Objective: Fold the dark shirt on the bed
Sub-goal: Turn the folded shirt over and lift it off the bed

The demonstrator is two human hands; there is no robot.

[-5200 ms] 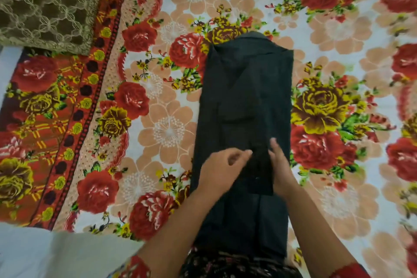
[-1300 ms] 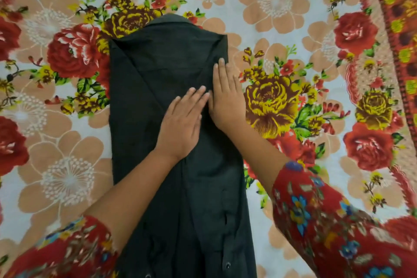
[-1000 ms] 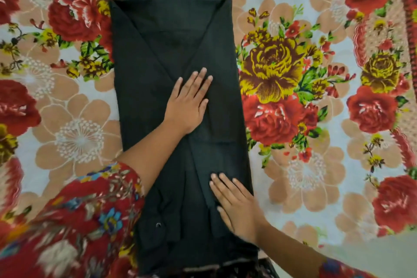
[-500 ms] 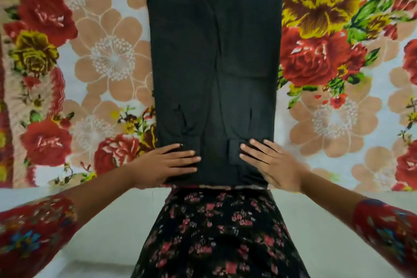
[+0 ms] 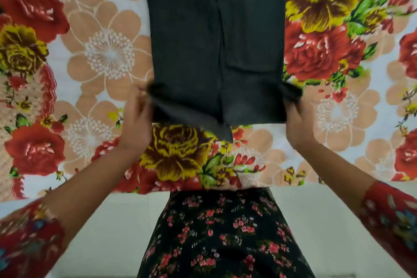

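Nearest the camera, a dark skirt (image 5: 223,232) with small pink flowers, standing against the near edge of the bed (image 5: 108,56), with red floral sleeves (image 5: 29,244) at the lower left and lower right corners. Beyond it, bare forearms reaching away over a floral bedsheet (image 5: 180,153) printed with red, yellow and peach blooms. Left hand (image 5: 136,124) closed on the near left corner of the dark shirt (image 5: 214,40), fingers pinching the cloth; somewhat blurred. Right hand (image 5: 297,124) closed likewise on the near right corner, cloth bunched above its fingers. Near hem held between the two hands and raised off the sheet, its edge straight from hand to hand, with one small flap (image 5: 222,132) hanging below at the middle. Farther off, shirt lying flat as a long narrow strip, sides already folded in, a lengthwise seam near its middle, running away from the hands and past the top edge of the view.
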